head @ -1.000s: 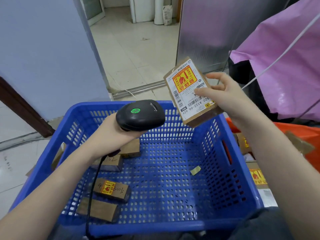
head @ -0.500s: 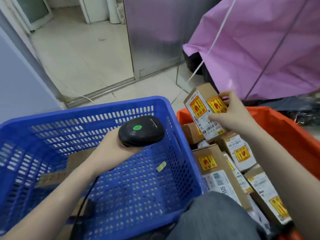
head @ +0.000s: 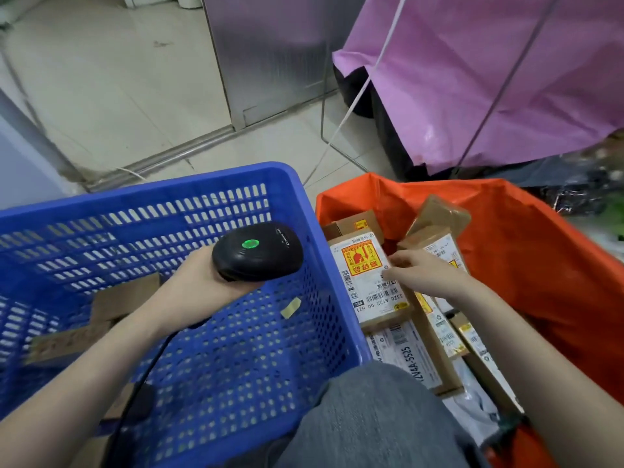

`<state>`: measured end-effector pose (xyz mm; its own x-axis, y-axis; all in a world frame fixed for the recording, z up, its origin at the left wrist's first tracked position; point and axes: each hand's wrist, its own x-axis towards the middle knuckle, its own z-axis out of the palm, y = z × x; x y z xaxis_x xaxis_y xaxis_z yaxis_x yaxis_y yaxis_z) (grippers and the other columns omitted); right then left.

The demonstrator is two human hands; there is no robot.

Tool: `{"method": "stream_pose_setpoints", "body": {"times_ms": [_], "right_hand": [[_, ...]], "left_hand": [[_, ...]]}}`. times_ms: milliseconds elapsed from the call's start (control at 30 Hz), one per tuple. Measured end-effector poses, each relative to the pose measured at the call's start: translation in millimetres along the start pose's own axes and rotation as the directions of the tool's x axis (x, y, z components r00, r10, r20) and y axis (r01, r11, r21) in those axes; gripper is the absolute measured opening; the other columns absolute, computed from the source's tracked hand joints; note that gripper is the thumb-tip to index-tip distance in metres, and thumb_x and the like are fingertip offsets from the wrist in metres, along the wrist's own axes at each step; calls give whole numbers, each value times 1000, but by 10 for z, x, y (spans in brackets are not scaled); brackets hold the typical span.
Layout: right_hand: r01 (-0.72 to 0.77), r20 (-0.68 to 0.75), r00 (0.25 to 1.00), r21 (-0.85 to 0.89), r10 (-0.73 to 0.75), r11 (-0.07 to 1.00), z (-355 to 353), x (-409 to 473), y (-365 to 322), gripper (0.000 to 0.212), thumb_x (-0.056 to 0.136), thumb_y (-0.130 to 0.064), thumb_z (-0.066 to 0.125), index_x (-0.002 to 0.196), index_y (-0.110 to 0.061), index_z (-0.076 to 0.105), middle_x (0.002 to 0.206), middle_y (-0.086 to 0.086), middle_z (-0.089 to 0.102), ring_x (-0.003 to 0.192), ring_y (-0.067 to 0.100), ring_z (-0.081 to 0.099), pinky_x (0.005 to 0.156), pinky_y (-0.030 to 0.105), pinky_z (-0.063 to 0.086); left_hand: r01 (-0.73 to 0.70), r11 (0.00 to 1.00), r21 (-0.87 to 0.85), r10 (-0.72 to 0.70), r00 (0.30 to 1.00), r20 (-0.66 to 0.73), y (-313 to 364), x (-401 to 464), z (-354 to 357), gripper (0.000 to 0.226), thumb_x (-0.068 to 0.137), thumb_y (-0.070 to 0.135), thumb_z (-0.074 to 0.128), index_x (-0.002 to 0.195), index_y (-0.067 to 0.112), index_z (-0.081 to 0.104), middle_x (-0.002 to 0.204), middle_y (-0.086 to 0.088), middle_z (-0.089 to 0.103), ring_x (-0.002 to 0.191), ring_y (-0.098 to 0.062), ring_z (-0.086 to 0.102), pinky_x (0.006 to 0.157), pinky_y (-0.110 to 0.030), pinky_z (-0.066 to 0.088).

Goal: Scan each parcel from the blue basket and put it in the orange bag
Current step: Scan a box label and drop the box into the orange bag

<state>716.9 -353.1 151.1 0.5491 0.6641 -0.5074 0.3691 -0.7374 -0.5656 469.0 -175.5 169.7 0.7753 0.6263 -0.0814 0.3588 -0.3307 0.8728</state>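
Note:
My left hand point(head: 199, 282) grips a black barcode scanner point(head: 258, 251) with a green light, held above the right part of the blue basket point(head: 169, 187). A few brown parcels point(head: 125, 295) lie on the basket's floor at the left. To the right stands the orange bag point(head: 523, 248), holding several labelled cardboard parcels. One parcel with a white label and a red-yellow sticker point(head: 364, 275) lies on top of that pile by the bag's left edge. My right hand point(head: 425, 273) rests beside it, its straight fingers touching the label's right edge.
My knee in grey trousers point(head: 371, 417) sits between basket and bag at the bottom. A pink plastic bag on a wire frame point(head: 489, 72) hangs behind the orange bag. A metal panel point(head: 270, 55) and tiled floor point(head: 111, 79) lie beyond. The scanner's black cable point(head: 145, 383) trails down into the basket.
My right hand carried the labelled parcel from above the basket over to the orange bag and laid it on the pile. The view swung right. The scanner stayed over the basket.

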Motion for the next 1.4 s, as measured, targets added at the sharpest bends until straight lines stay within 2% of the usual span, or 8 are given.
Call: {"method": "stream_pose_setpoints", "body": {"times_ms": [133,300,400,567,700,800,1200,1400], "right_hand": [[59,-137,989,43,-53,997,-94,-34,-177,54,93,-26,57,143,-15,39,141,5,48,123,21,49,94,33,43],[247,-234,945,52,-229,968,-151,-151,-712,55,90,-29,61,141,-24,42,142,1,47,122,16,48,92,31,41],[354,-234,913,51,-333,934,-38,-222,-1139,57,89,-29,63,141,-27,40,145,1,43,125,16,46,88,27,38],[492,-177,858,11,-483,871,323,-289,-1846,59,88,-26,65,140,-20,39,140,2,44,117,12,46,91,26,39],[552,-64,828,-78,-557,830,714,-297,-2316,61,87,-28,66,141,-21,37,141,5,40,114,12,46,90,22,35],[582,17,811,-129,-585,803,994,-298,-2605,64,87,-31,66,143,-25,34,144,2,37,104,11,47,87,24,36],[634,298,762,-164,-575,756,2681,315,-3146,76,85,-27,67,147,-22,24,143,3,34,123,16,40,88,21,34],[606,441,757,-196,-483,771,3537,789,-3014,89,82,-34,71,150,-19,16,149,6,26,137,27,28,105,38,37]], "left_hand": [[24,999,30,-23,999,-25,-21,-54,-216,30,68,26,82,92,39,69,89,25,72,78,10,63,77,-23,50],[66,997,45,-59,988,-139,32,-184,-605,42,77,7,76,53,39,65,40,16,53,35,8,44,41,-4,34],[132,991,18,-127,978,-165,61,-329,-889,41,81,10,73,47,29,59,33,8,44,28,0,35,34,-11,31],[164,985,52,-147,958,-246,-150,-643,-1485,16,66,39,83,71,37,68,52,13,60,51,-5,47,48,-22,43],[168,984,56,-147,954,-263,-375,-898,-1903,52,47,57,74,96,43,70,90,18,73,82,3,64,84,-35,52],[164,986,30,-150,951,-270,-513,-1029,-2121,59,48,57,74,104,39,69,104,18,72,101,-1,65,95,-37,50],[356,934,-36,-341,857,-387,-1716,-1349,-2427,44,59,48,73,101,37,64,99,14,70,93,1,62,81,-28,51],[452,889,-71,-434,785,-441,-2265,-1220,-2296,26,80,26,73,103,16,67,89,-3,72,86,-16,64,77,-37,49]]}}
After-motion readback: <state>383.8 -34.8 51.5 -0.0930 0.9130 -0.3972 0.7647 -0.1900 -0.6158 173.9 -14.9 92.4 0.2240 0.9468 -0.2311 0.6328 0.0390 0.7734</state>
